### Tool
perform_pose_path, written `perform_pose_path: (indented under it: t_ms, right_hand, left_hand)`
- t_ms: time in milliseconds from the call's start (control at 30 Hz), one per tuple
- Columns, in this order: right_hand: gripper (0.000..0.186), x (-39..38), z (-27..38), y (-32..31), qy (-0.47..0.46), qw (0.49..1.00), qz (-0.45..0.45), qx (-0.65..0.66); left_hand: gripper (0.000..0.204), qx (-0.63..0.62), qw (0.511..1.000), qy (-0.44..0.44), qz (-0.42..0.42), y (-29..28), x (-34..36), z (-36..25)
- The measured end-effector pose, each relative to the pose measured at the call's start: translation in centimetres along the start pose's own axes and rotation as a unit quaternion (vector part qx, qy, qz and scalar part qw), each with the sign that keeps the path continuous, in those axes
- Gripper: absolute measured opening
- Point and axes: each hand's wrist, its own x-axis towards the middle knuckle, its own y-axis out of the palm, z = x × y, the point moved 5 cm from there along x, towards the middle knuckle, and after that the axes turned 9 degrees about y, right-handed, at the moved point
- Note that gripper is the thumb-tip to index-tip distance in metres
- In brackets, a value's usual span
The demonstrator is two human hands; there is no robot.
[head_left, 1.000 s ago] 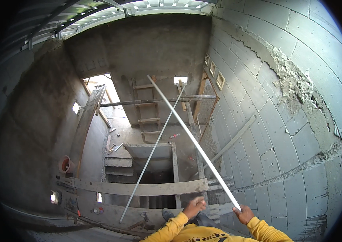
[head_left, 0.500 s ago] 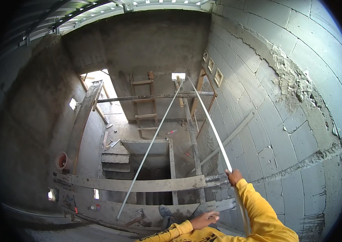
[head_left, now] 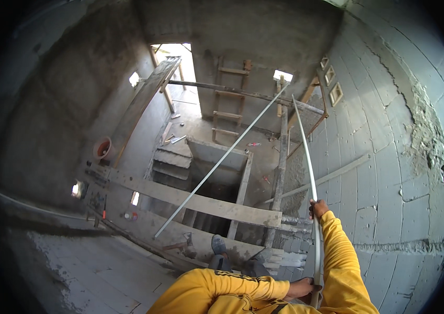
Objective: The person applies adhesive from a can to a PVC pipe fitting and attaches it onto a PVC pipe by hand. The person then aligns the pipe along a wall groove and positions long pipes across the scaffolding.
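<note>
A long pale pipe [head_left: 308, 157] slants up and away from me on the right. Partway along it, my right hand [head_left: 318, 208] is closed around it, arm stretched out. My left hand [head_left: 304, 288] reaches across my body and grips the same pipe near its lower end; some of its fingers are hidden behind it. A second thin pale pole [head_left: 222, 158] runs diagonally over the stair opening, resting across the near plank [head_left: 195, 199]. Its far end lies near a small white board [head_left: 283, 76], close to the held pipe's tip.
My shoes [head_left: 218, 244] stand on a lower board above a deep stairwell [head_left: 222, 178]. A dark crossbar [head_left: 243, 94] spans ahead, with a wooden ladder [head_left: 229, 94] behind. A bucket [head_left: 102, 148], a hammer [head_left: 177, 245] and an orange-handled tool [head_left: 104, 213] are at left. The block wall [head_left: 389, 183] rises at right.
My left hand has moved right and closed on the pipe's lower part. My right hand keeps its grip on the pipe. The view has tilted down and turned left.
</note>
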Motion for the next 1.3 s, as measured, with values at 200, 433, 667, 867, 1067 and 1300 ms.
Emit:
perform_pose_path:
  t_ms: [200, 433, 667, 867, 1067, 1300]
  right_hand:
    - [0.065, -7.8, -1.2, -1.3, -0.018, 0.994, 0.042, -0.096]
    - [0.080, -16.4, -6.7, -4.8, -0.003, 0.981, 0.058, -0.183]
    - [0.056, -16.6, -15.0, -4.8, 0.089, 0.982, -0.013, -0.164]
    - [0.045, -16.4, -20.7, -1.4, 0.132, 0.968, 0.022, -0.212]
    - [0.042, -15.0, -20.5, 1.5, 0.121, 0.958, 0.041, -0.257]
    - [0.042, -12.0, -16.9, 1.9, 0.074, 0.942, 0.092, -0.313]
  left_hand:
    - [0.029, -0.078, 0.985, 0.076, -0.133, -1.6, -0.4, -5.2]
    - [0.023, -0.145, 0.943, 0.210, -0.215, -4.6, -3.6, -15.5]
    - [0.018, -0.097, 0.930, 0.252, -0.248, -14.1, -16.8, -19.1]
    - [0.032, 0.198, 0.889, 0.164, -0.379, -22.1, -29.8, -12.8]
    - [0.049, 0.534, 0.660, -0.010, -0.528, -35.3, -39.1, -0.8]
    - [0.039, 0.494, 0.551, -0.110, -0.664, -40.2, -41.8, 3.5]
